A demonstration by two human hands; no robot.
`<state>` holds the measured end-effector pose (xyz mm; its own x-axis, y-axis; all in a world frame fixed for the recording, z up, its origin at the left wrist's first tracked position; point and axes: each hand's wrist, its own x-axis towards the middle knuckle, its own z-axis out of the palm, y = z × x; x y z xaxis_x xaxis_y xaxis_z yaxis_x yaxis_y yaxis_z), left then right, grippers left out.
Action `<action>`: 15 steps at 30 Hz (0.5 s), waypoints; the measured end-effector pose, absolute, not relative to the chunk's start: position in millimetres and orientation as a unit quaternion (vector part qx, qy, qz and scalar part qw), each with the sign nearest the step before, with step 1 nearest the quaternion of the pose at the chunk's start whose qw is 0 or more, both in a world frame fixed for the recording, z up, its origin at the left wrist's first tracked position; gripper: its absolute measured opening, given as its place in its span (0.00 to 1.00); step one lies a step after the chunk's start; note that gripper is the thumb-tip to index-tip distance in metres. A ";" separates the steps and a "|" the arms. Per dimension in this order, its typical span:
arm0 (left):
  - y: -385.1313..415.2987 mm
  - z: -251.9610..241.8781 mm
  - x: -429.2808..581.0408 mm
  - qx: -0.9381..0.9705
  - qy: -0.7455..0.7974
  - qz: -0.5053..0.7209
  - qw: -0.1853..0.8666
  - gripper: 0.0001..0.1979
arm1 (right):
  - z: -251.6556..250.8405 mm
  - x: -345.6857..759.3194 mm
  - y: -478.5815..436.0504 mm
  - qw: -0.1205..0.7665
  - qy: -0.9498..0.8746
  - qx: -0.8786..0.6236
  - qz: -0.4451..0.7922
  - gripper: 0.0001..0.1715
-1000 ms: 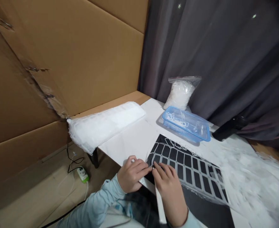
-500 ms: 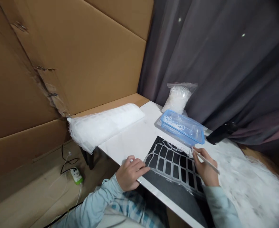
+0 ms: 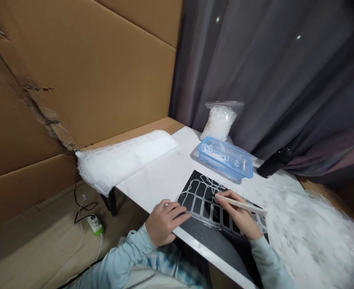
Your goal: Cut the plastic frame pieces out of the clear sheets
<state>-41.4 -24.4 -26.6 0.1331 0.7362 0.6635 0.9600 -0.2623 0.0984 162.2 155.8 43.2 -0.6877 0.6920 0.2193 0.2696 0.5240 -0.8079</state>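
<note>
My left hand rests at the near left edge of a black mat, fingers stretched out. Its fingertips touch the corner of a clear sheet with whitish grid outlines, which lies on the mat. A slim, pale, flat stick-like tool is pinched in my right hand, over the middle of the grid. Whether it is one piece or tweezers, I cannot tell. Thin white looped pieces lie along the sheet's far edge, close to the tool's tip. My right hand covers part of the grid.
Behind the mat stands a blue basket with white loops in it. A zip bag of white pieces and a black bottle are farther back. White sheets are stacked at left; a translucent heap spreads at right.
My right hand has moved left with the pale tool, from the sheet's far right edge to over its middle. My left hand stays at the corner. The view has shifted slightly.
</note>
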 end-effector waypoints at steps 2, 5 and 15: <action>-24.5 -26.1 -41.9 -0.732 -0.580 -0.310 0.182 0.22 | 43.3 154.9 142.8 0.234 -0.835 -0.251 0.430 0.19; -25.1 -23.8 -41.8 -0.731 -0.583 -0.306 0.182 0.22 | 42.1 145.6 126.6 0.187 -0.837 -0.202 0.473 0.17; -26.3 -21.0 -40.0 -0.723 -0.598 -0.294 0.183 0.22 | 36.3 143.6 118.1 0.176 -0.875 -0.157 0.423 0.08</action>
